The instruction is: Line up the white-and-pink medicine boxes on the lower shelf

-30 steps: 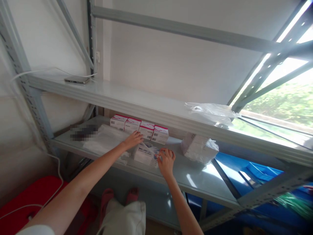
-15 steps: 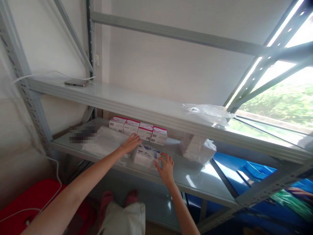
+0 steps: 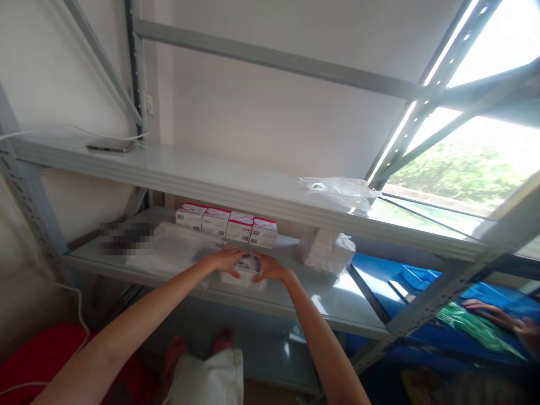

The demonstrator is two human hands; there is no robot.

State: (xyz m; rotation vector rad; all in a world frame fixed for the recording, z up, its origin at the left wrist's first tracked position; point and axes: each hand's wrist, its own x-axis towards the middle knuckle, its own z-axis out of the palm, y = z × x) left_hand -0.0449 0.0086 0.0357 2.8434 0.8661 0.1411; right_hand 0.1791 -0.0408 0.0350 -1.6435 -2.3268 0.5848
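Note:
A plastic-wrapped pack of white boxes [image 3: 246, 266] lies on the lower grey shelf [image 3: 295, 295]. My left hand [image 3: 226, 258] grips its left side and my right hand [image 3: 271, 270] grips its right side. Just behind the pack stands a row of several white boxes with pink tops [image 3: 226, 223]. A sheet of loose clear plastic [image 3: 169, 247] lies to the left of my left hand.
Another wrapped bundle of boxes [image 3: 324, 250] sits to the right on the same shelf. The upper shelf [image 3: 211, 180] carries a phone [image 3: 110, 147] on a cable and a crumpled plastic bag [image 3: 337, 190]. Another person's hand [image 3: 502, 316] reaches over blue bins at lower right.
Both hands have closed in on the wrapped pack from its sides; before, the right hand picked at its front corner. The view has shifted right.

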